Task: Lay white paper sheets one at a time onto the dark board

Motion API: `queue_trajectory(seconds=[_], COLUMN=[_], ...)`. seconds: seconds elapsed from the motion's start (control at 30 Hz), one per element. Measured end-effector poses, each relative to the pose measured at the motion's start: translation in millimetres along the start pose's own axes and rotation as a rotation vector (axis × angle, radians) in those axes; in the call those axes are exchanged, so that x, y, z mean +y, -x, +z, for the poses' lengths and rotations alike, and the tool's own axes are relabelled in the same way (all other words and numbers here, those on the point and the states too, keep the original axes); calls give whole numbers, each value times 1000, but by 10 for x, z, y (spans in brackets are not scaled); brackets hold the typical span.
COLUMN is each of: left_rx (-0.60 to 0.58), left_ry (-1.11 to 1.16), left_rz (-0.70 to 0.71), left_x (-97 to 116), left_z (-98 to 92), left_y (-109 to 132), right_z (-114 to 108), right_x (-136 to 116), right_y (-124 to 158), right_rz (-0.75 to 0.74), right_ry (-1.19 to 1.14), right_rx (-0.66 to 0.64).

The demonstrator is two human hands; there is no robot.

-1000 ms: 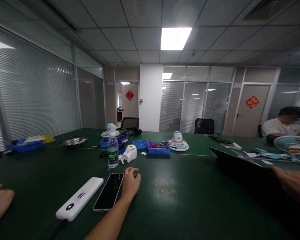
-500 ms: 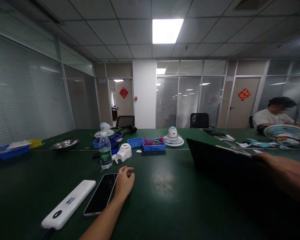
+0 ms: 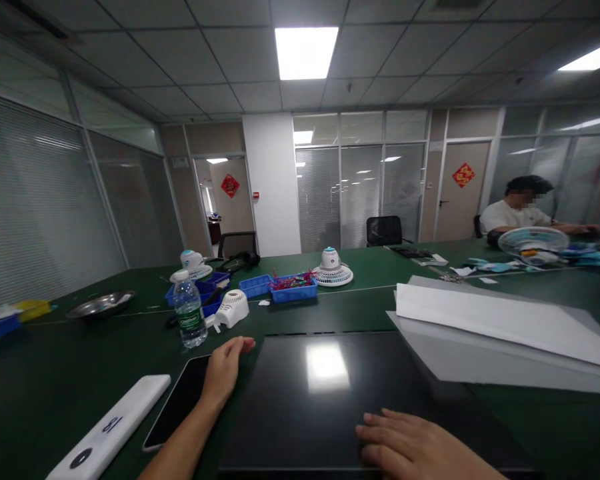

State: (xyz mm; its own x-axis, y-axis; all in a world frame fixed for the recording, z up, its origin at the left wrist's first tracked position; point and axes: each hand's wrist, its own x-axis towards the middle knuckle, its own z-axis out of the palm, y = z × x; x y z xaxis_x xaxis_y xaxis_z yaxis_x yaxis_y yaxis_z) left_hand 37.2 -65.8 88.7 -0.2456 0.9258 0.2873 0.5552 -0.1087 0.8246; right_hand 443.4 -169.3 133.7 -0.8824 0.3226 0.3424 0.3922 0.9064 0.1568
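Observation:
A flat, glossy black panel lies on the table before me, mirroring the ceiling light. Over its lower right part rests my right hand, palm down with the fingers stretched out and slightly apart. My left hand is beside the panel's upper left corner, its fingers loosely bent and nothing visible in them. Beneath the left wrist lies a smartphone with a dark screen. Left of the phone is a long white device with a handwritten number and a dark oval spot.
White and grey sheets lie right of the panel. A water bottle, a white plastic housing, a blue bin of wires and a small fan stand beyond. A person sits far right; a metal bowl is left.
The dark panel that was tilted up at the right now lies flat in front of me. My right hand has come in from the right onto it. White and grey sheets now show at the right.

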Motion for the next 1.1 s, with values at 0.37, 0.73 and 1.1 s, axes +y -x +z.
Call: queue_trajectory(seconds=[0.37,0.73,1.1], left_rx=[-395,-456,-440], left_ry=[-420,-562,-583], left_rz=[251,280,266], left_x=[149,72,117], left_z=[149,185,174], left_y=[209,95,108], right_z=[581,470,425], right_x=[1475,1170,1000], right_y=[331,234,49], right_rz=[1004,952,854], right_ry=[346,226,207], right_rx=[-41,-331,-417])
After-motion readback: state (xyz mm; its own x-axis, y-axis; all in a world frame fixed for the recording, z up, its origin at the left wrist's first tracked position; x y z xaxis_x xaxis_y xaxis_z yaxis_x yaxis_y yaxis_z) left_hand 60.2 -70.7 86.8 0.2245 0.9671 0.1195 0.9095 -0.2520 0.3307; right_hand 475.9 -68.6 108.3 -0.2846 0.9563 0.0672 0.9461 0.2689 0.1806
